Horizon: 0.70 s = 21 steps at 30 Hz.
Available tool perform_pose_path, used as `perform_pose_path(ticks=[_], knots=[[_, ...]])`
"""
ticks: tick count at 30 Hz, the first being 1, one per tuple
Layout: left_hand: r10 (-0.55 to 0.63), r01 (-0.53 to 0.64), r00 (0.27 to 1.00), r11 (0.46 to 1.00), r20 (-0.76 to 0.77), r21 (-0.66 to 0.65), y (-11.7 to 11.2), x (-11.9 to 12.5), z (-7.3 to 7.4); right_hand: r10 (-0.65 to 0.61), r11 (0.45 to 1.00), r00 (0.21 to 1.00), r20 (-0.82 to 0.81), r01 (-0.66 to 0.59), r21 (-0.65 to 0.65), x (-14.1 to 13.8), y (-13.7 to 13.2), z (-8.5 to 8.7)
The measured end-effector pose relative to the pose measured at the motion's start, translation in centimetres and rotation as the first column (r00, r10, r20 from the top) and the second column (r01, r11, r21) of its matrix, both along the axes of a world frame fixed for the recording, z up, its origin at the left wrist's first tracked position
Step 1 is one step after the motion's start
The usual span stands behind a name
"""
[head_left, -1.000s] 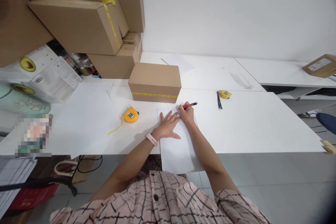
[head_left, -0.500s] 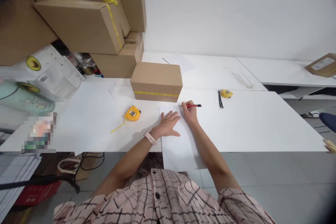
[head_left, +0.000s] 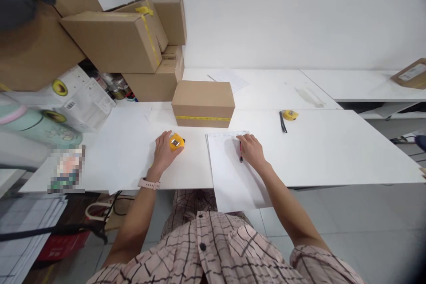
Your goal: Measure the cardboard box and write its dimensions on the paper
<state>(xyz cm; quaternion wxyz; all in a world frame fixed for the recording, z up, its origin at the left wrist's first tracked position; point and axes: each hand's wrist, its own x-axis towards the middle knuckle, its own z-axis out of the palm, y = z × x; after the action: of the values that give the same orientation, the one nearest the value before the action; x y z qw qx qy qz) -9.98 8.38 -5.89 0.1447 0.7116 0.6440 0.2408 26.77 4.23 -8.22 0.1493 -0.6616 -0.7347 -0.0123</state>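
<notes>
My left hand [head_left: 165,148] curls around a yellow tape measure [head_left: 176,141] on the white table [head_left: 319,151], fingers wrapped on its left side. My right hand [head_left: 252,150] rests on a white sheet of paper [head_left: 229,173] that overhangs the table's front edge. A red pen [head_left: 240,151] lies under its fingers, pointing toward me. A small cardboard box [head_left: 203,103] with a yellow tape line stands just beyond both hands.
A second yellow tape measure [head_left: 289,115] with a black strap lies to the right. Stacked cardboard boxes [head_left: 133,44] and white cartons [head_left: 80,97] crowd the back left. Another sheet [head_left: 229,79] lies behind the box. A side bench [head_left: 362,84] holds a parcel [head_left: 410,73].
My left hand left the paper and moved left onto the yellow tape measure. My right hand stopped writing, and the pen turned from pointing right to lying along the sheet.
</notes>
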Motion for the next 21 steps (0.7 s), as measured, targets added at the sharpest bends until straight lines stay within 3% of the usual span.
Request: perform_pose_path(ticks=[3, 5, 6, 8, 10, 11, 13, 21], knots=[[0.028, -0.019, 0.997, 0.994, 0.078, -0.112, 0.6, 0.6, -0.5, 0.043, 0.998, 0.990, -0.131, -0.037, 0.044, -1.4, -0.1, 1.7], [0.022, 0.020, 0.969, 0.985, 0.245, -0.170, 0.6, 1.2, -0.3, 0.083, 0.997, 0.946, -0.315, -0.076, 0.034, -2.8, -0.2, 2.7], [-0.013, 0.093, 0.929, 0.975, 0.370, -0.199, 0.4, 1.7, 0.1, 0.092, 0.995, 0.892, -0.442, -0.102, 0.001, -3.8, -0.2, 3.1], [-0.127, 0.331, 0.774, 0.916, 0.620, -0.226, -0.4, 2.7, 1.2, 0.059, 0.974, 0.695, -0.717, -0.197, -0.110, -5.8, -0.1, 3.9], [-0.227, 0.552, 0.605, 0.810, 0.763, -0.197, -1.4, 3.9, 2.6, -0.037, 0.912, 0.428, -0.903, -0.355, -0.206, -7.8, 0.0, 4.5], [-0.258, 0.619, 0.552, 0.764, 0.793, -0.183, -1.8, 4.4, 3.3, -0.087, 0.877, 0.320, -0.943, -0.425, -0.225, -8.7, 0.1, 4.9], [-0.283, 0.685, 0.496, 0.709, 0.821, -0.169, -2.2, 5.1, 4.5, -0.154, 0.841, 0.205, -0.967, -0.487, -0.237, -9.9, 0.3, 5.6], [-0.182, 0.674, 0.414, 0.719, 0.892, -0.167, -0.5, 5.1, 6.1, -0.234, 0.882, 0.159, -0.959, -0.380, -0.278, -10.2, 1.6, 7.6]])
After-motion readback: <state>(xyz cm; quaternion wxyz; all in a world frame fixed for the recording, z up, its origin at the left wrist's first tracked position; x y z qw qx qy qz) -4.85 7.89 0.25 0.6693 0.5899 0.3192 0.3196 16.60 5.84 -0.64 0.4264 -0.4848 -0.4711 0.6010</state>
